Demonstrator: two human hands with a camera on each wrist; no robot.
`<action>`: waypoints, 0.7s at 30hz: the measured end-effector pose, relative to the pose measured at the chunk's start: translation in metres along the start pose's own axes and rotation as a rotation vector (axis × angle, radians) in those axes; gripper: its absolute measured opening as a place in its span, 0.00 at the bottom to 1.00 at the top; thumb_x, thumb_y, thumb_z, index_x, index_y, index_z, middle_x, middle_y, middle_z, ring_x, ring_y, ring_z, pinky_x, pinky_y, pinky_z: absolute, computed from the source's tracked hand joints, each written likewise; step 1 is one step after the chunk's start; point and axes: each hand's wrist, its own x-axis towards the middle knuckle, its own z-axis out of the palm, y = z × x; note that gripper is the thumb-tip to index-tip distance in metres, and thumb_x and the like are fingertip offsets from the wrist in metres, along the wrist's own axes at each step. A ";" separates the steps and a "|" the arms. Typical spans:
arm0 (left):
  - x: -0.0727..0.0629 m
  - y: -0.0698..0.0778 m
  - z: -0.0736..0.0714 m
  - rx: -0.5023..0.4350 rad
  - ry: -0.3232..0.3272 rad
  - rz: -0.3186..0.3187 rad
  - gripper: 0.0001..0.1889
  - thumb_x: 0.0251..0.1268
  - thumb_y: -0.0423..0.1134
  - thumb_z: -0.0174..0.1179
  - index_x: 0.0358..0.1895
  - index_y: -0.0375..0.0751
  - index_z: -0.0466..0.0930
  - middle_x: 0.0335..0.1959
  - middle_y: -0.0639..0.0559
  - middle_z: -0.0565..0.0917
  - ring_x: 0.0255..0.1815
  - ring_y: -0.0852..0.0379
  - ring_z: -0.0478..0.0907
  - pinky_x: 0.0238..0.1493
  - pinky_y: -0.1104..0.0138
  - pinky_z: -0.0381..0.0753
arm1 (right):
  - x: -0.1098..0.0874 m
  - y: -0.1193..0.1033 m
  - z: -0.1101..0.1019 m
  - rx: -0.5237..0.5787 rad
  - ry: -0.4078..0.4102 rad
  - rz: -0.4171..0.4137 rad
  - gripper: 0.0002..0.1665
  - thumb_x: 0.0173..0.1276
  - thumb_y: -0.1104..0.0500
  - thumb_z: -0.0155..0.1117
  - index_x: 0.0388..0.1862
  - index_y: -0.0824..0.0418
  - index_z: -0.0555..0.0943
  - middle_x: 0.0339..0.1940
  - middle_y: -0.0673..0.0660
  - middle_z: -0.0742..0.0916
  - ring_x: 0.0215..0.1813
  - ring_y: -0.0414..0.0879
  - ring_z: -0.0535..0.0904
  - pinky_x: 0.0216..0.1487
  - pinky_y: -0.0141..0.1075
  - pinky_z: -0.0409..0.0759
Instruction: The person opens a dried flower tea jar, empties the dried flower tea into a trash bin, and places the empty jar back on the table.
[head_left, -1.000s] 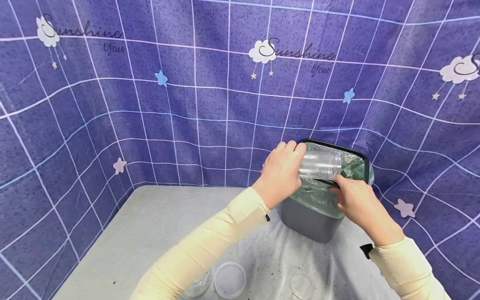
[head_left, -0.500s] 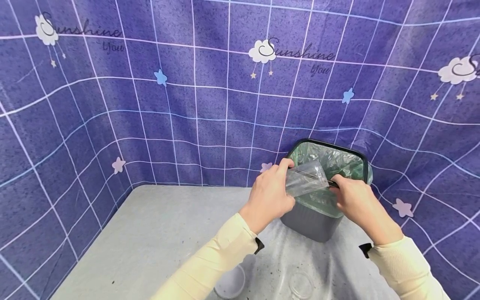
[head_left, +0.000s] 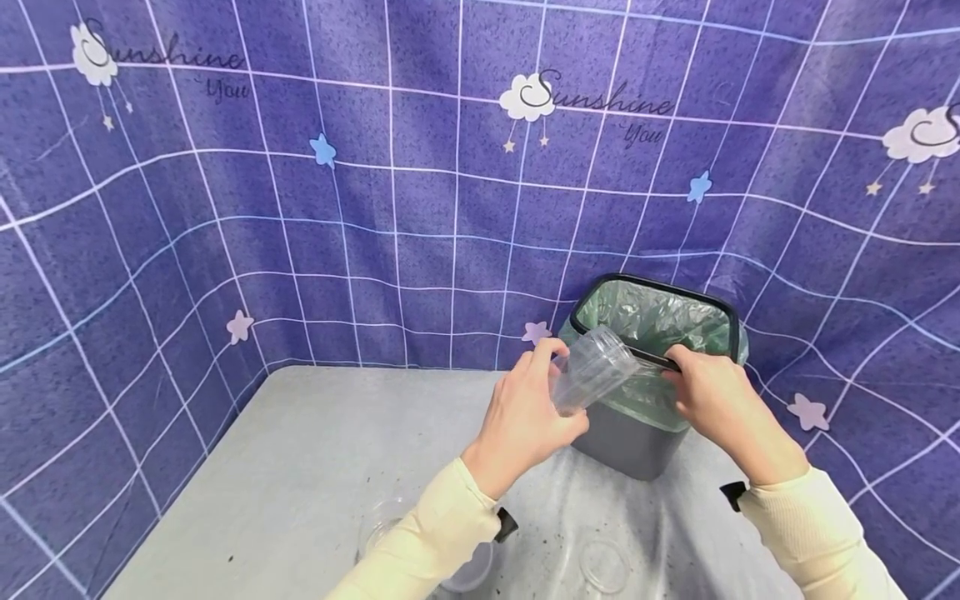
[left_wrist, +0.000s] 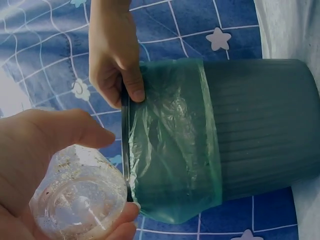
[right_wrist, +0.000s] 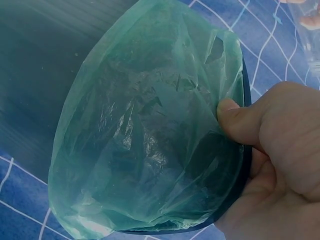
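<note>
My left hand (head_left: 522, 414) grips a clear plastic jar (head_left: 595, 369), tilted with its mouth toward the upper right, just in front of the bin. In the left wrist view, small brown specks cling to the jar (left_wrist: 82, 205). My right hand (head_left: 708, 392) pinches the black rim of the grey trash bin (head_left: 633, 446) at its near side. A green plastic liner (right_wrist: 135, 120) is folded over that rim, under my right thumb in the right wrist view. The bin leans toward me, its mouth facing up and forward. Its bottom inside is hidden.
On the grey table (head_left: 315, 450) lie a clear round lid (head_left: 604, 565) and a whitish round lid (head_left: 471, 571), partly behind my left sleeve. Another clear container (head_left: 382, 521) is partly hidden there. Dark crumbs dot the tabletop. A purple-blue grid curtain (head_left: 420, 208) stands behind.
The jar has moved left and down, out from over the bin mouth, and its mouth has turned upward. My right hand still holds the rim in the same place.
</note>
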 end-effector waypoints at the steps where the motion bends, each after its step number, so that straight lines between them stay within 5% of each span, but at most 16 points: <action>1: -0.002 0.000 0.000 -0.006 0.001 -0.013 0.37 0.38 0.43 0.74 0.59 0.55 0.70 0.40 0.57 0.79 0.33 0.59 0.76 0.31 0.67 0.75 | 0.000 0.000 0.000 0.002 0.002 -0.002 0.11 0.61 0.69 0.71 0.34 0.60 0.76 0.19 0.51 0.80 0.22 0.57 0.78 0.25 0.57 0.75; 11: -0.021 -0.013 -0.001 -0.071 0.004 -0.077 0.37 0.40 0.45 0.76 0.58 0.57 0.69 0.37 0.58 0.75 0.33 0.59 0.75 0.33 0.67 0.75 | 0.001 -0.002 0.000 0.000 0.002 -0.002 0.10 0.61 0.69 0.70 0.35 0.61 0.76 0.19 0.52 0.80 0.22 0.57 0.78 0.26 0.57 0.75; 21: -0.040 -0.027 0.001 -0.150 -0.038 -0.135 0.39 0.41 0.46 0.79 0.62 0.56 0.72 0.44 0.58 0.84 0.46 0.57 0.82 0.49 0.61 0.81 | 0.002 -0.002 -0.002 0.004 -0.009 0.005 0.10 0.61 0.69 0.70 0.34 0.62 0.76 0.18 0.54 0.79 0.22 0.59 0.77 0.25 0.58 0.74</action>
